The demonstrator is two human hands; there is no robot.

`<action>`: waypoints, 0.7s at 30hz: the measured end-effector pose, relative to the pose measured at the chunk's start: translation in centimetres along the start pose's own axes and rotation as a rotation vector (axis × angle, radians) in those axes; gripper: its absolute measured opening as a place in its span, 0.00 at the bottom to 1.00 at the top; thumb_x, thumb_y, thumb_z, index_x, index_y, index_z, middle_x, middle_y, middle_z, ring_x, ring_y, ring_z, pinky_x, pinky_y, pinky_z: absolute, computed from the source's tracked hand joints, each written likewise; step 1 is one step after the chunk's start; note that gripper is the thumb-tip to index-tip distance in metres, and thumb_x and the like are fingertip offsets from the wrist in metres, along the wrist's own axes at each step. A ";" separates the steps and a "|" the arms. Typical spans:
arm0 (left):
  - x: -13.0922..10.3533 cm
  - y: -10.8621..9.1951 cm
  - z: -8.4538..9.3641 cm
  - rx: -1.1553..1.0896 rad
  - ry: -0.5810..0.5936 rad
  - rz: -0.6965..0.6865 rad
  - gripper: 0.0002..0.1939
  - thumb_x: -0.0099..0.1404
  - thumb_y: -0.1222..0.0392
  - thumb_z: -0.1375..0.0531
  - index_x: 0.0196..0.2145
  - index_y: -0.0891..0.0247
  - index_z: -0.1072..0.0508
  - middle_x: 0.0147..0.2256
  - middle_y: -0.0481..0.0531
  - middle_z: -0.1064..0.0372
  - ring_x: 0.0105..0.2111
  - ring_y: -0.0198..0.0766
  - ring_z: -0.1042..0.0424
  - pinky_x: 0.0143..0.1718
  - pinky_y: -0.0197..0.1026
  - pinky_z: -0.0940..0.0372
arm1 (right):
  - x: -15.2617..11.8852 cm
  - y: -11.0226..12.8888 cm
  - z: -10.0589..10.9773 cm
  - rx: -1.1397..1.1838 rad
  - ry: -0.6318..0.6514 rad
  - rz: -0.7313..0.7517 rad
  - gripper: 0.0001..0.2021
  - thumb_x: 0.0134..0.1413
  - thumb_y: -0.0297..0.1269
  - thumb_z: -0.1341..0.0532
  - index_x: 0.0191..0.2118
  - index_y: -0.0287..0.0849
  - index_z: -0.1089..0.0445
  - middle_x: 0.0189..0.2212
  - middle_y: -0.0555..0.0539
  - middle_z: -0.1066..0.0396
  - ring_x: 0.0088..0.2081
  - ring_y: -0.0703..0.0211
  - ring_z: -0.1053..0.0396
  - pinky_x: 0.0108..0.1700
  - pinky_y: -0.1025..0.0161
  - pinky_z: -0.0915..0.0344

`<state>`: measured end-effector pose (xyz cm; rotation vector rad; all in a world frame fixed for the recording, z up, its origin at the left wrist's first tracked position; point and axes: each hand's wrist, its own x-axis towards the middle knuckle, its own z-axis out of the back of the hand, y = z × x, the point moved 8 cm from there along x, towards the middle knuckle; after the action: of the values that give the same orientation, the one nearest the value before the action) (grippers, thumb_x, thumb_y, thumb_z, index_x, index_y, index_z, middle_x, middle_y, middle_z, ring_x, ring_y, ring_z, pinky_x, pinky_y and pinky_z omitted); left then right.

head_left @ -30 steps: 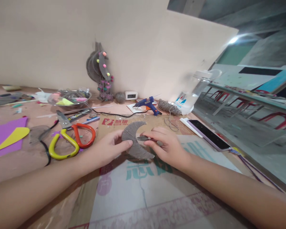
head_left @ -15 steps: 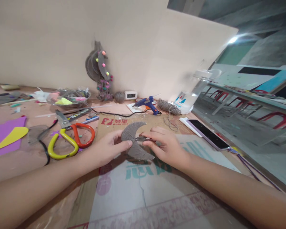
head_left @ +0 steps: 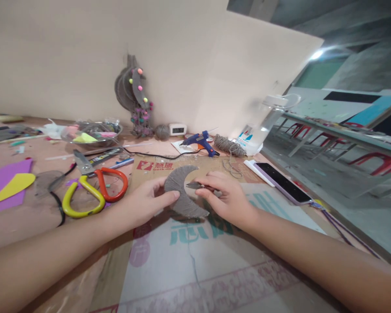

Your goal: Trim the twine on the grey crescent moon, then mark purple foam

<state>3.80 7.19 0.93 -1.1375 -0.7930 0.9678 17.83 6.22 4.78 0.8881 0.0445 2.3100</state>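
Note:
A crescent wrapped in grey yarn (head_left: 180, 191) is held above the cardboard, its hollow side facing right. My left hand (head_left: 154, 198) pinches its outer curve, with the thumb on top and the fingers partly hidden behind. At the hollow side, my right hand (head_left: 226, 195) closes its fingertips around a small bundle of grey yarn (head_left: 193, 185). The bundle's tip points left at the crescent's inner edge. Whether a strand joins the two is too fine to make out.
Scissors (head_left: 91, 187) lie left of my left hand. Behind the cardboard (head_left: 163, 278) are a blue glue gun (head_left: 200, 141) and a yarn skein (head_left: 230, 145). A phone (head_left: 282, 182) lies right, near the table edge, below a clear bottle (head_left: 263, 126). A decorated hanging (head_left: 133, 93) is by the wall.
My right hand's yarn bundle has shifted from over the crescent's middle to just beside its inner edge. The left hand keeps its hold. The whole view has shifted slightly.

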 end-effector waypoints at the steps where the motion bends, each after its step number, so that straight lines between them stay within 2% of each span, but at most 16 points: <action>1: 0.0 -0.1 0.0 -0.006 0.010 -0.003 0.06 0.58 0.58 0.43 0.28 0.64 0.29 0.25 0.44 0.34 0.27 0.34 0.35 0.30 0.34 0.40 | 0.0 0.1 0.1 -0.007 -0.005 0.009 0.11 0.60 0.39 0.43 0.40 0.39 0.27 0.24 0.49 0.34 0.28 0.62 0.38 0.32 0.64 0.43; 3: 0.0 0.0 -0.3 -0.044 0.051 0.003 0.05 0.59 0.59 0.43 0.29 0.63 0.30 0.25 0.43 0.35 0.26 0.33 0.36 0.30 0.34 0.40 | 0.0 0.6 0.0 -0.035 0.011 0.040 0.11 0.60 0.39 0.43 0.41 0.39 0.27 0.25 0.48 0.33 0.29 0.61 0.38 0.32 0.64 0.43; 11: 0.1 0.4 -0.5 -0.044 0.068 0.014 0.04 0.60 0.60 0.44 0.28 0.62 0.32 0.23 0.42 0.36 0.26 0.33 0.34 0.28 0.32 0.40 | -0.1 1.1 -0.3 -0.120 0.054 0.063 0.12 0.61 0.39 0.44 0.41 0.38 0.27 0.26 0.47 0.32 0.29 0.60 0.38 0.32 0.64 0.43; 17: 0.0 0.2 -0.5 0.004 0.069 -0.010 0.06 0.61 0.60 0.44 0.34 0.62 0.29 0.31 0.46 0.28 0.34 0.37 0.29 0.35 0.35 0.37 | -0.1 1.0 -0.3 -0.139 0.081 0.060 0.13 0.62 0.41 0.45 0.42 0.39 0.27 0.27 0.46 0.32 0.30 0.60 0.38 0.33 0.63 0.43; 21: -0.1 0.3 -0.3 0.059 0.062 -0.030 0.08 0.62 0.58 0.44 0.36 0.62 0.28 0.32 0.48 0.26 0.34 0.39 0.29 0.34 0.37 0.36 | -0.1 0.8 -0.6 -0.121 0.108 0.032 0.13 0.62 0.41 0.45 0.42 0.39 0.27 0.27 0.46 0.31 0.31 0.60 0.37 0.33 0.64 0.43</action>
<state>3.94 7.00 0.52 -1.0970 -0.7254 0.9205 17.04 5.66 4.47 0.7076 -0.0631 2.3613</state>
